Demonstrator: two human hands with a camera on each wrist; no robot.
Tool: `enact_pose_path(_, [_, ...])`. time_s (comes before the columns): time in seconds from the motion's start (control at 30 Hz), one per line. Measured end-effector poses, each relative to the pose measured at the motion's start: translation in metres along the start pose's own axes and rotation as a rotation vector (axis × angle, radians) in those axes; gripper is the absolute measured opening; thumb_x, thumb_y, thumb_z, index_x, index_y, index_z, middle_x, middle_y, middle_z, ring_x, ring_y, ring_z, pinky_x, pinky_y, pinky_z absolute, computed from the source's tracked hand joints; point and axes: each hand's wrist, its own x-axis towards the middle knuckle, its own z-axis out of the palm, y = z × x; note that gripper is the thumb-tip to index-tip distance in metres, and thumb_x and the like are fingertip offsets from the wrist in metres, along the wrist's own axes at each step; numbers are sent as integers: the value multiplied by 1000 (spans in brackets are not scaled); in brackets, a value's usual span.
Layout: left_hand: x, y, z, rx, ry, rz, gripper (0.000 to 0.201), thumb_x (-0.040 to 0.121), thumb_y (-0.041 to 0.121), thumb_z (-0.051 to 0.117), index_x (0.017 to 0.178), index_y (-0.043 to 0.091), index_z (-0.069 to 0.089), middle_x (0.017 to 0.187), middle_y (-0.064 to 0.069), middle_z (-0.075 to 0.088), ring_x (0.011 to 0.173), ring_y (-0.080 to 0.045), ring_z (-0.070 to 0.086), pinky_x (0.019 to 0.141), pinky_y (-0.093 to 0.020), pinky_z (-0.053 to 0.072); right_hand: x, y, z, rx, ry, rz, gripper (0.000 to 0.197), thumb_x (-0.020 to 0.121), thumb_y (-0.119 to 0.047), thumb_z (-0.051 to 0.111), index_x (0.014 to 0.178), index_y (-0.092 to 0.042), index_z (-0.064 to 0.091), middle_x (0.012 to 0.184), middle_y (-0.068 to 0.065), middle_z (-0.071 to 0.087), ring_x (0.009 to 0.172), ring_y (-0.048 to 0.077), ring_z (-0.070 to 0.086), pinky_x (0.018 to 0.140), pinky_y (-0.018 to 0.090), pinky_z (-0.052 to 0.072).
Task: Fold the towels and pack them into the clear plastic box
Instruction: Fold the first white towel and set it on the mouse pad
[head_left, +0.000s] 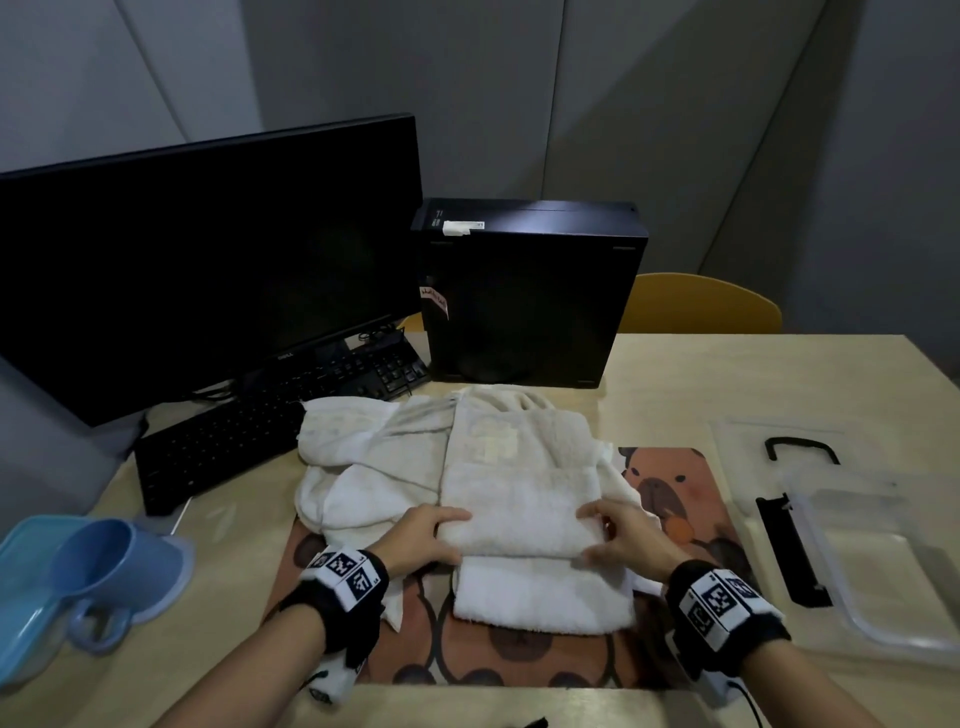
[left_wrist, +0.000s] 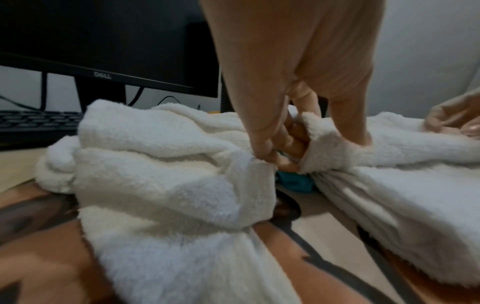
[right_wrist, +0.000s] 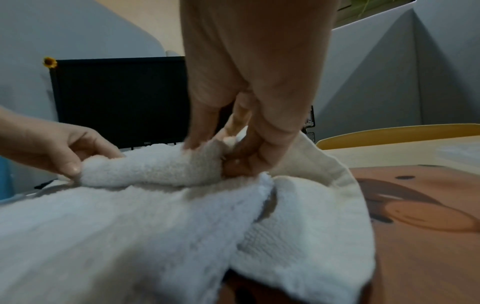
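Note:
A white towel (head_left: 519, 514) lies partly folded on the patterned mat, its near edge (head_left: 540, 597) flat below the folded layer. My left hand (head_left: 431, 535) pinches the fold's left end, thumb on top and fingers under (left_wrist: 293, 152). My right hand (head_left: 618, 535) pinches the fold's right end (right_wrist: 233, 158) the same way. Crumpled white towels (head_left: 363, 467) are heaped to the left and behind. The clear plastic box (head_left: 872, 561) sits at the right of the table, apart from both hands.
A black monitor (head_left: 208, 260), keyboard (head_left: 223, 447) and desktop tower (head_left: 530, 296) stand behind the towels. A blue cup on a blue lid (head_left: 93, 566) sits at the left. The box's clear lid with a black handle (head_left: 800, 447) lies at the right rear. A yellow chair (head_left: 701, 306) is beyond the table.

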Motion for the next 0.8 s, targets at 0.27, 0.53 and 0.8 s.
enact_pose_path(0.27, [-2, 22, -31, 178, 2, 129, 17, 83, 29, 64, 96, 20, 69, 113, -4, 41, 110, -12, 36, 93, -18, 27, 0, -12, -27, -242, -20, -72, 28, 84, -25, 63, 109, -12, 63, 106, 0, 40, 106, 18, 44, 84, 20, 32])
enact_pose_path(0.53, [8, 48, -70, -561, -113, 19, 32, 69, 39, 66, 70, 7, 59, 67, 0, 57, 62, -11, 53, 58, -16, 43, 9, -27, -73, 417, -73, 141, 32, 82, -36, 59, 102, -12, 60, 92, 3, 61, 69, 7, 59, 60, 20, 45])
enact_pose_path(0.8, [55, 18, -17, -627, 251, -156, 33, 86, -1, 58, 118, -3, 48, 127, -23, 55, 95, -20, 58, 81, -24, 52, 54, -23, -27, 475, 50, 309, 48, 83, -18, 67, 125, -5, 47, 116, 8, 59, 93, 17, 57, 62, 19, 49])
